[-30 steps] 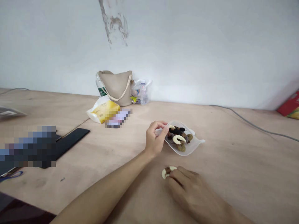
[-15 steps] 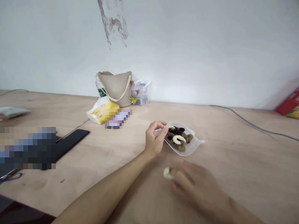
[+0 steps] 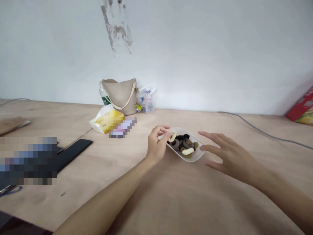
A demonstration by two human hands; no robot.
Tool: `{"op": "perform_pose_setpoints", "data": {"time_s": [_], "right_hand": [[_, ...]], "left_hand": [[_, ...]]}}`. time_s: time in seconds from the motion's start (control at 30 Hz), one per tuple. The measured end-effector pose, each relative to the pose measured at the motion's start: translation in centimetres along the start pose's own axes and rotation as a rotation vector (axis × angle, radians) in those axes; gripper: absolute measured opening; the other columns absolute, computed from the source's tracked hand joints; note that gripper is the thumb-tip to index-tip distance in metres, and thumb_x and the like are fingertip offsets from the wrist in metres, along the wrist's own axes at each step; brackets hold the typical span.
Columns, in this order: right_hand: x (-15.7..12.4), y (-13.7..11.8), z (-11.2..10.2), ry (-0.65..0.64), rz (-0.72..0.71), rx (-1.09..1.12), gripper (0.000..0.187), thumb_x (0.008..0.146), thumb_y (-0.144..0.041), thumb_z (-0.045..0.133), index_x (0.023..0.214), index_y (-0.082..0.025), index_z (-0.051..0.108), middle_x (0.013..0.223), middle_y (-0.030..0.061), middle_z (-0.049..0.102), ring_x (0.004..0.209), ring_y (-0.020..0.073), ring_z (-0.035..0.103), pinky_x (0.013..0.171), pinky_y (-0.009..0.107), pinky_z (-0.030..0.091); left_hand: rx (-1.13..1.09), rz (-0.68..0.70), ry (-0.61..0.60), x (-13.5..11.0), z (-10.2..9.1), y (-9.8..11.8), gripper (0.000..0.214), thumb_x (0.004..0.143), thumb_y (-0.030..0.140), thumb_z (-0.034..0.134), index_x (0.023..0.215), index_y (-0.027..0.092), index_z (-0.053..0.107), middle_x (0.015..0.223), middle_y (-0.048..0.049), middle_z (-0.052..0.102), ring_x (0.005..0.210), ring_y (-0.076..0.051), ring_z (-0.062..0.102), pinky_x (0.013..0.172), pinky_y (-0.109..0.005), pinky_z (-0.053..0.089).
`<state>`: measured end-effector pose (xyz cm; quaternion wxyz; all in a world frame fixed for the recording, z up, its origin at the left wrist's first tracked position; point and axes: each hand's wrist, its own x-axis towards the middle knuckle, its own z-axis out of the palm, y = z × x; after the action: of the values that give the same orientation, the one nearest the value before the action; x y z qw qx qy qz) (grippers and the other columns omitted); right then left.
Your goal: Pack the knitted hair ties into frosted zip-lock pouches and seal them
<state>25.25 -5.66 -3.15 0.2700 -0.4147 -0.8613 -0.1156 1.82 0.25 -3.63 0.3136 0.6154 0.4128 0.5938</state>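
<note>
A frosted plastic zip bag [image 3: 177, 153] lies on the table with its mouth spread open. Inside is a loose heap of hair ties [image 3: 188, 143] in black, grey, brown and olive. One cream hair tie [image 3: 188, 151] rests on top near the front, and another sits by the left rim. My left hand [image 3: 157, 143] pinches the left edge of the bag between thumb and fingers. At the bag's right end hovers my right hand [image 3: 222, 153], fingers spread and holding nothing. Those fingers hide the bag's right corner.
Behind on the left are a yellow tissue pack [image 3: 109, 120], a beige handbag [image 3: 119, 94] and a clear plastic bag [image 3: 148, 99] with a bottle in it. A long black object [image 3: 75, 151] lies at left. A grey cable [image 3: 259, 129] and a red box [image 3: 302, 106] are at right.
My right hand has moved up and right from in front of the bag, and its fingers have opened. The cream hair tie it held is no longer in it. My left hand still grips the edge.
</note>
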Motion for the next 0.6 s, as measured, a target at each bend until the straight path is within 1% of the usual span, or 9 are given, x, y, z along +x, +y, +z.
{"op": "perform_pose_setpoints", "data": {"time_s": [0.07, 0.13, 0.2, 0.27, 0.33, 0.37, 0.4, 0.47, 0.6], "right_hand": [[-0.2, 0.9, -0.5, 0.023, 0.041, 0.053, 0.013, 0.087, -0.026, 0.051, 0.09, -0.026, 0.064, 0.111, 0.0057, 0.065, 0.1, 0.0238, 0.059, 0.078, 0.04, 0.048], [0.0, 1.0, -1.3, 0.105, 0.112, 0.102, 0.013, 0.088, -0.029, 0.051, 0.09, -0.025, 0.063, 0.097, 0.0041, 0.069, 0.09, 0.0198, 0.062, 0.07, 0.033, 0.05], [0.1, 0.3, -2.0, 0.19, 0.271, 0.231, 0.015, 0.085, -0.037, 0.055, 0.09, -0.026, 0.064, 0.091, 0.0032, 0.069, 0.081, 0.0178, 0.063, 0.063, 0.029, 0.05], [0.1, -0.5, -2.2, 0.262, 0.482, 0.43, 0.019, 0.079, -0.042, 0.062, 0.088, -0.026, 0.066, 0.085, 0.0021, 0.069, 0.073, 0.0166, 0.062, 0.062, 0.029, 0.05], [-0.3, -1.2, -1.7, 0.314, 0.68, 0.651, 0.028, 0.072, -0.044, 0.069, 0.092, -0.024, 0.066, 0.079, 0.002, 0.069, 0.069, 0.0166, 0.061, 0.061, 0.029, 0.051], [-0.5, -1.4, -1.4, 0.342, 0.769, 0.764, 0.035, 0.068, -0.044, 0.072, 0.095, -0.023, 0.066, 0.076, 0.0022, 0.068, 0.068, 0.0171, 0.062, 0.06, 0.029, 0.051], [-0.8, -1.4, -1.0, 0.369, 0.85, 0.869, 0.04, 0.064, -0.044, 0.075, 0.096, -0.022, 0.066, 0.073, 0.0022, 0.068, 0.067, 0.0174, 0.062, 0.059, 0.029, 0.051], [-1.2, -1.3, -0.3, 0.395, 0.959, 1.02, 0.04, 0.061, -0.044, 0.077, 0.092, -0.021, 0.066, 0.07, 0.0027, 0.068, 0.065, 0.0177, 0.062, 0.058, 0.03, 0.051], [-1.5, -1.1, 0.3, 0.426, 0.996, 1.067, 0.035, 0.065, -0.049, 0.072, 0.083, -0.021, 0.066, 0.078, 0.0042, 0.068, 0.07, 0.0184, 0.062, 0.062, 0.032, 0.052]], "left_hand": [[0.043, 0.003, -0.019, 0.9, -0.3, 1.2, 0.015, 0.071, 0.025, 0.062, 0.059, 0.019, 0.055, 0.092, -0.0053, 0.068, 0.093, -0.022, 0.06, 0.084, -0.037, 0.043], [0.104, 0.01, -0.055, 1.9, -0.8, 2.7, 0.016, 0.068, 0.023, 0.064, 0.056, 0.019, 0.055, 0.089, -0.0041, 0.068, 0.09, -0.022, 0.06, 0.083, -0.036, 0.042], [0.122, -0.024, -0.126, 2.5, -1.5, 3.9, 0.017, 0.067, 0.026, 0.064, 0.055, 0.019, 0.056, 0.086, -0.0038, 0.069, 0.085, -0.021, 0.061, 0.078, -0.033, 0.043], [0.043, -0.152, -0.263, 2.4, -2.2, 4.3, 0.023, 0.073, 0.035, 0.059, 0.057, 0.018, 0.059, 0.084, -0.006, 0.069, 0.081, -0.021, 0.062, 0.069, -0.031, 0.045], [-0.097, -0.344, -0.44, 1.4, -2.8, 4.2, 0.034, 0.078, 0.048, 0.053, 0.067, 0.018, 0.064, 0.085, -0.0082, 0.069, 0.078, -0.021, 0.063, 0.062, -0.029, 0.045], [-0.158, -0.442, -0.516, 0.8, -3.0, 4.0, 0.036, 0.076, 0.052, 0.055, 0.078, 0.018, 0.066, 0.086, -0.0081, 0.069, 0.077, -0.021, 0.063, 0.061, -0.028, 0.046], [-0.211, -0.508, -0.537, 0.0, -3.1, 3.8, 0.038, 0.071, 0.053, 0.062, 0.087, 0.019, 0.066, 0.086, -0.0069, 0.069, 0.075, -0.02, 0.063, 0.061, -0.028, 0.046], [-0.275, -0.564, -0.524, -1.3, -3.1, 3.6, 0.041, 0.061, 0.044, 0.075, 0.092, 0.019, 0.065, 0.089, -0.0058, 0.069, 0.079, -0.019, 0.063, 0.066, -0.028, 0.047], [-0.211, -0.475, -0.292, -2.9, -2.5, 3.9, 0.026, 0.062, 0.037, 0.076, 0.066, 0.016, 0.062, 0.065, 0.0, 0.063, 0.062, -0.013, 0.056, 0.06, -0.023, 0.044]]}}
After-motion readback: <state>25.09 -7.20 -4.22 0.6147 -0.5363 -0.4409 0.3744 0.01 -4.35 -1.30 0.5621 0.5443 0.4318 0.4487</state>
